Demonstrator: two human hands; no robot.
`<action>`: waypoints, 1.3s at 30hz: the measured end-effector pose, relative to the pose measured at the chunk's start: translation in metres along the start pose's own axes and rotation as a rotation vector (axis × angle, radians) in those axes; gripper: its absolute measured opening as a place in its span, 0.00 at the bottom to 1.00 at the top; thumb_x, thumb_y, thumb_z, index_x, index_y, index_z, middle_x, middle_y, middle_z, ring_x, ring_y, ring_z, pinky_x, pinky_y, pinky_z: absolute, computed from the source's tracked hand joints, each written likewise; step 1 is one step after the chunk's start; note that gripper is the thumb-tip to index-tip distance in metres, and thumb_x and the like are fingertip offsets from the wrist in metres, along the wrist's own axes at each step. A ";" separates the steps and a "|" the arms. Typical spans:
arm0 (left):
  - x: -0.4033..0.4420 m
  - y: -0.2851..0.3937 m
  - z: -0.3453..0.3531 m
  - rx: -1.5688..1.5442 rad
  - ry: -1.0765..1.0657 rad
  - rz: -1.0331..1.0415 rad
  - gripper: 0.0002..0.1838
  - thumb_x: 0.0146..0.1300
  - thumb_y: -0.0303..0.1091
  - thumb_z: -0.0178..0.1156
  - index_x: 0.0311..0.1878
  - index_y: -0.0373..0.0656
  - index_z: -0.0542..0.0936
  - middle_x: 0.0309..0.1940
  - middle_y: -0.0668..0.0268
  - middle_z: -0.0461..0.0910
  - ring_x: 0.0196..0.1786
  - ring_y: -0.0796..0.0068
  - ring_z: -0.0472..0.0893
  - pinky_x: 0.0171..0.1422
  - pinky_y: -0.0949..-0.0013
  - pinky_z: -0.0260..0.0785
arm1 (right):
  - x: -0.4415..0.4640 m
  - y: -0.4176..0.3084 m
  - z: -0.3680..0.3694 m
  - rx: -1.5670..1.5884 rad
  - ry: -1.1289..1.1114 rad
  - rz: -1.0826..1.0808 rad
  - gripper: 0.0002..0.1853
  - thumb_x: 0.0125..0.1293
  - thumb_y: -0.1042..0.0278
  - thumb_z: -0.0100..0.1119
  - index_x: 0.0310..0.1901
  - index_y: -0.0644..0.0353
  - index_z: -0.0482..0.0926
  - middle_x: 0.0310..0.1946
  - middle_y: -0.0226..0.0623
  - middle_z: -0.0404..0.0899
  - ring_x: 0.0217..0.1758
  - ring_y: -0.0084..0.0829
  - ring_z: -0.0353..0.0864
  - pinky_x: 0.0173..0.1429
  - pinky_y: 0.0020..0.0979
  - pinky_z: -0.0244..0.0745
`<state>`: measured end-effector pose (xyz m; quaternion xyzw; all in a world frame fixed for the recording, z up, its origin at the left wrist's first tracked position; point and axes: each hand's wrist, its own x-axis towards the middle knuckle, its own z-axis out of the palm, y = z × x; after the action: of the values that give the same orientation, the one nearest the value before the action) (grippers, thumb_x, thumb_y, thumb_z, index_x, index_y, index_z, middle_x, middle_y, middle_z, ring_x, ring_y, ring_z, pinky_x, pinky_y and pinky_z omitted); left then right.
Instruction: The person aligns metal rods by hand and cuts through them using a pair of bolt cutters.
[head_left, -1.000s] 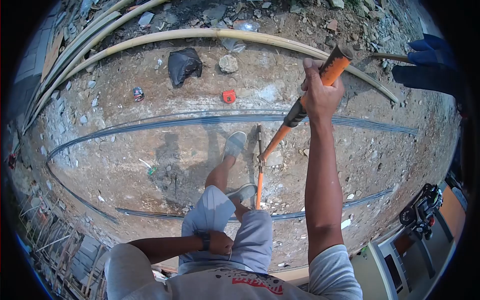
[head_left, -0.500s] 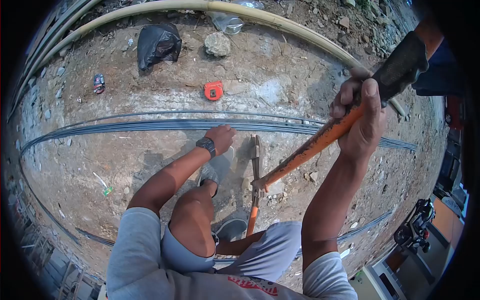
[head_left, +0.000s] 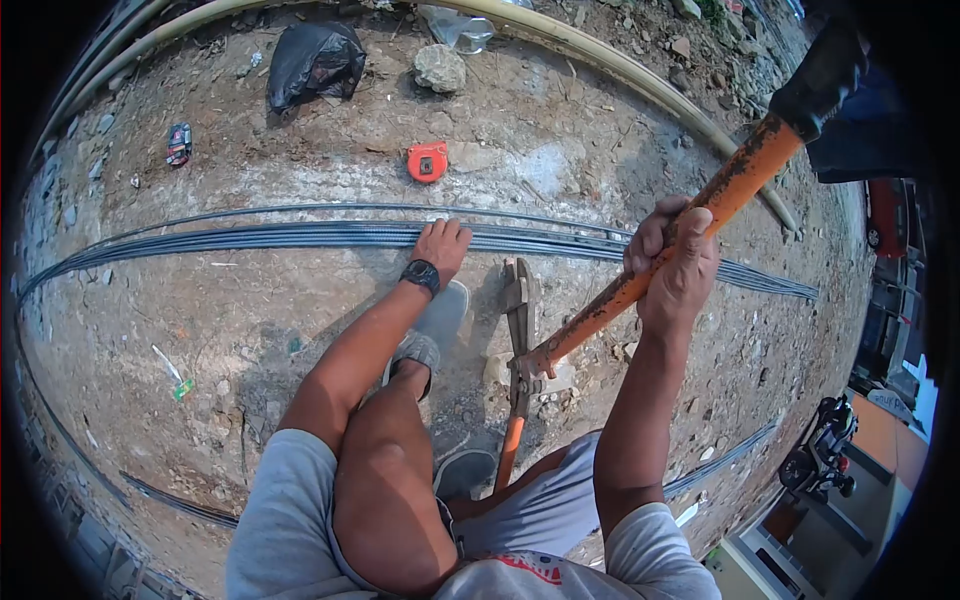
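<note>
My left hand (head_left: 443, 246), wearing a black watch (head_left: 421, 274) at the wrist, lies over the bundle of steel bars (head_left: 300, 236) with its fingers bent around some of them. How many it grips, I cannot make out. My right hand (head_left: 680, 265) is wrapped around the orange upper handle of a large bolt cutter (head_left: 600, 311), below the black grip (head_left: 822, 80). The cutter's jaws (head_left: 516, 285) are near the bars, to the right of my left hand. Its other orange handle (head_left: 511, 440) slants down by my shoe (head_left: 466, 470).
Beyond the bars lie a red tape measure (head_left: 427, 162), a pale rock (head_left: 439, 68), a black plastic bag (head_left: 317, 65) and a small packet (head_left: 179, 144). Long bamboo poles (head_left: 590, 60) cross the far side. A motorbike (head_left: 822, 450) stands at the right.
My left hand has moved forward onto the bars. My right hand has slid down the handle from beside the black grip to the orange tube.
</note>
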<state>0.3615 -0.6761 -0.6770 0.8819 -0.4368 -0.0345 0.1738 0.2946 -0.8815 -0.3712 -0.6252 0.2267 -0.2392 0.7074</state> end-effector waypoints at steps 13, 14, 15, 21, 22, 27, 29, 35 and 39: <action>-0.006 -0.006 0.000 0.178 -0.010 0.268 0.06 0.59 0.31 0.56 0.39 0.44 0.77 0.41 0.62 0.74 0.45 0.63 0.78 0.43 0.59 0.75 | -0.001 -0.002 0.001 -0.130 0.095 -0.021 0.26 0.72 0.41 0.54 0.40 0.62 0.73 0.19 0.28 0.69 0.16 0.20 0.69 0.20 0.23 0.67; -0.005 -0.007 0.000 0.193 -0.015 0.282 0.06 0.60 0.32 0.56 0.39 0.43 0.78 0.42 0.61 0.75 0.45 0.62 0.79 0.41 0.59 0.76 | 0.000 -0.003 0.001 -0.124 0.099 -0.016 0.26 0.72 0.40 0.53 0.40 0.62 0.73 0.19 0.28 0.68 0.16 0.20 0.69 0.20 0.23 0.67; -0.004 -0.006 -0.001 0.208 -0.018 0.294 0.06 0.60 0.32 0.56 0.39 0.42 0.78 0.42 0.60 0.75 0.45 0.61 0.79 0.40 0.60 0.77 | -0.001 -0.004 0.000 -0.118 0.101 -0.012 0.27 0.72 0.39 0.53 0.40 0.62 0.73 0.19 0.28 0.68 0.16 0.20 0.69 0.20 0.23 0.67; -0.006 0.000 0.004 0.221 -0.047 0.241 0.08 0.60 0.32 0.57 0.41 0.42 0.77 0.41 0.61 0.74 0.45 0.62 0.80 0.32 0.65 0.82 | -0.020 -0.025 0.000 -0.075 0.112 -0.053 0.29 0.70 0.36 0.51 0.41 0.62 0.72 0.18 0.27 0.68 0.16 0.20 0.68 0.21 0.23 0.67; -0.007 -0.001 0.004 0.201 -0.046 0.238 0.07 0.60 0.32 0.57 0.41 0.43 0.77 0.41 0.62 0.74 0.45 0.62 0.80 0.31 0.65 0.82 | -0.023 -0.029 0.000 -0.055 0.109 -0.062 0.30 0.70 0.36 0.51 0.42 0.62 0.72 0.18 0.27 0.68 0.16 0.19 0.68 0.21 0.23 0.67; -0.005 0.002 -0.004 0.186 -0.012 0.247 0.04 0.60 0.32 0.57 0.38 0.47 0.75 0.38 0.65 0.72 0.44 0.63 0.79 0.35 0.62 0.81 | -0.039 -0.041 -0.001 -0.146 0.084 -0.083 0.34 0.66 0.28 0.50 0.44 0.59 0.72 0.20 0.25 0.66 0.17 0.19 0.66 0.23 0.24 0.67; -0.006 0.004 -0.011 0.098 0.022 0.184 0.04 0.60 0.31 0.57 0.38 0.47 0.75 0.37 0.65 0.71 0.43 0.62 0.79 0.41 0.61 0.79 | -0.044 -0.044 0.001 -0.162 0.099 -0.106 0.34 0.65 0.28 0.50 0.45 0.59 0.72 0.19 0.25 0.66 0.17 0.19 0.66 0.23 0.24 0.68; -0.015 0.084 -0.040 -0.792 -0.685 -0.474 0.40 0.64 0.70 0.52 0.65 0.44 0.74 0.67 0.49 0.69 0.70 0.52 0.69 0.61 0.56 0.71 | -0.060 -0.049 0.004 -0.152 0.127 -0.157 0.36 0.63 0.25 0.49 0.45 0.59 0.71 0.18 0.24 0.65 0.16 0.18 0.65 0.23 0.24 0.68; -0.025 0.123 0.004 -1.068 -0.799 -0.703 0.48 0.60 0.80 0.43 0.75 0.55 0.64 0.75 0.43 0.58 0.72 0.47 0.66 0.72 0.48 0.60 | -0.071 -0.056 0.008 -0.160 0.109 -0.176 0.39 0.60 0.23 0.51 0.47 0.60 0.70 0.17 0.26 0.65 0.16 0.17 0.66 0.22 0.22 0.68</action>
<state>0.2520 -0.7265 -0.6410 0.6857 -0.0831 -0.6123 0.3847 0.2409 -0.8368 -0.3130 -0.6830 0.2276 -0.3152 0.6183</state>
